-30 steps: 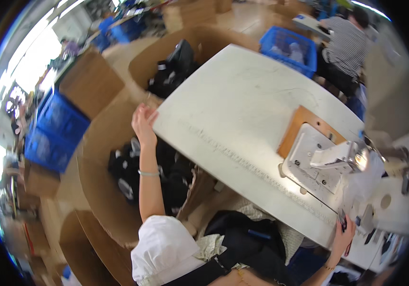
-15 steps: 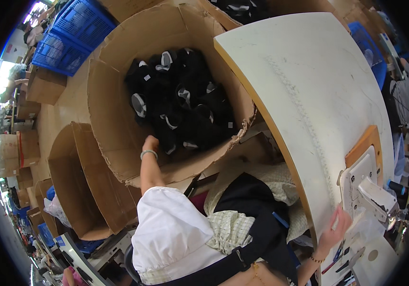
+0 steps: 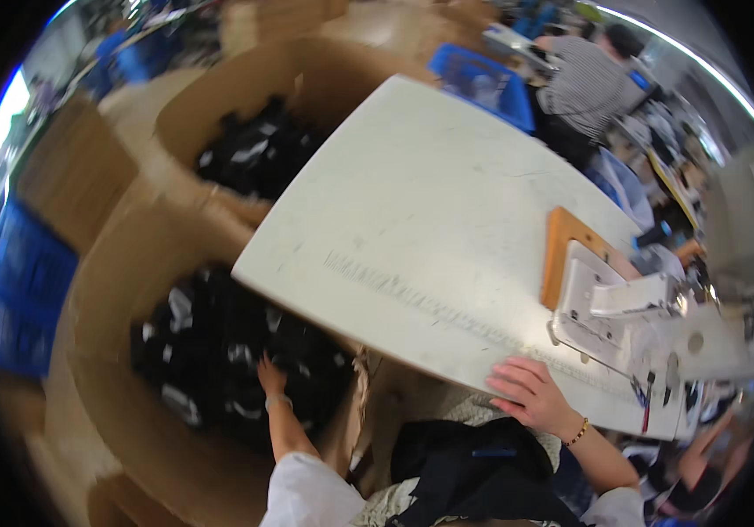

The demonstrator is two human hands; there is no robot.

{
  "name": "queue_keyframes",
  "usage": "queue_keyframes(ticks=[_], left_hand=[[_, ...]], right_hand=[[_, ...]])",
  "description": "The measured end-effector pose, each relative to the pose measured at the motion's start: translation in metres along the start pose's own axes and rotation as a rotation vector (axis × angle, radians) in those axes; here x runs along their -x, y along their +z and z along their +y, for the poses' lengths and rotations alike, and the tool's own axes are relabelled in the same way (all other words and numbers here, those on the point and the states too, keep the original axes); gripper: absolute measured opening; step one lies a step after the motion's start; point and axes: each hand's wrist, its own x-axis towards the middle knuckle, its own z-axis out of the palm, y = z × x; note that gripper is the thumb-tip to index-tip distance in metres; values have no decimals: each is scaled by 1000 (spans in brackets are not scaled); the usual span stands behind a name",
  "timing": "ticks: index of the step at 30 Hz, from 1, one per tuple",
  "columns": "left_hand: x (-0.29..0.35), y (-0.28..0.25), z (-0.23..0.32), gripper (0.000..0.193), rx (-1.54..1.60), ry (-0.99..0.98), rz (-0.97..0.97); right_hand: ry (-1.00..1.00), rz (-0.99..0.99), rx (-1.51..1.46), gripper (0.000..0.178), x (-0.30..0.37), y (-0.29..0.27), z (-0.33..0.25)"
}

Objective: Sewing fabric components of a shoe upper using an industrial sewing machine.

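Observation:
My left hand [image 3: 272,378] reaches down into a large cardboard box [image 3: 100,351] and is at a heap of black cloth pieces [image 3: 210,351] with white and grey patches. Its fingers are smeared by motion and partly lost against the dark cloth, so whether it grips a piece is hidden. My right hand [image 3: 528,393] lies on the near edge of a white work table [image 3: 412,211], fingers stretched out and nothing in them. A black cloth [image 3: 473,457] covers my lap.
A sewing machine [image 3: 623,299] with an orange-brown wooden piece [image 3: 561,255] stands at the table's right. Another cardboard box [image 3: 183,105] with black pieces is beyond. Blue crates [image 3: 21,290] stand at left. A person in a striped top [image 3: 583,88] works at far right.
The view has swung to the right. My left hand has moved from the box's near side in over the black pieces. My right hand has come down onto the table edge.

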Motion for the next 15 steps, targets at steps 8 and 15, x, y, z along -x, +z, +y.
queue_keyframes(ticks=[8,15], left_hand=[[-2,-8,50,36,-422,-2,-429],[39,-116,-11,32,-193,-294,-31]], right_hand=[[-20,-34,-33,40,9,-12,-1],[-74,-11,-27,38,7,-8,1]])
